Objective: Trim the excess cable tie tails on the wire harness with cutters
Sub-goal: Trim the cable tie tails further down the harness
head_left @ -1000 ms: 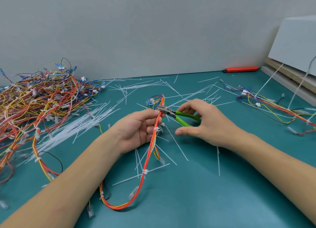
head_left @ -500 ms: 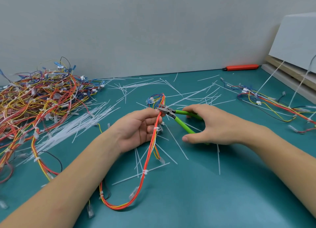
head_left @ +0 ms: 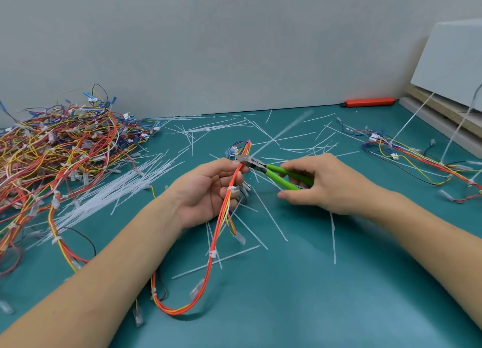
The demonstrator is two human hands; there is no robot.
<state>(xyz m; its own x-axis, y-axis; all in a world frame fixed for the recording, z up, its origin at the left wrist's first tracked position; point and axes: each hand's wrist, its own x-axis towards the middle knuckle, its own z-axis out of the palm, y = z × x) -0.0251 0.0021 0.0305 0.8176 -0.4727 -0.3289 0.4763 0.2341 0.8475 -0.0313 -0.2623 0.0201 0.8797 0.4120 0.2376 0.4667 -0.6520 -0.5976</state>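
Observation:
My left hand (head_left: 208,191) grips a red, orange and yellow wire harness (head_left: 216,240) near its upper end, above the teal table. The harness loops down toward me and carries white cable ties (head_left: 212,253) along its length. My right hand (head_left: 320,184) holds green-handled cutters (head_left: 273,172), fingers curled round the handles. The metal jaws (head_left: 245,161) sit right at the harness, next to my left thumb and forefinger. Whether a tie tail lies between the jaws cannot be made out.
A big tangle of wire harnesses (head_left: 60,152) fills the left side, with a bundle of white cable ties (head_left: 109,191) beside it. Cut white tails (head_left: 271,217) litter the table's middle. Another harness (head_left: 417,159) lies right, an orange tool (head_left: 369,102) by the wall, a white box (head_left: 453,60) far right.
My right hand squeezed the cutter handles, opened them, then brought them closer again. The jaws stayed at the harness by my left fingers. My left hand has barely moved.

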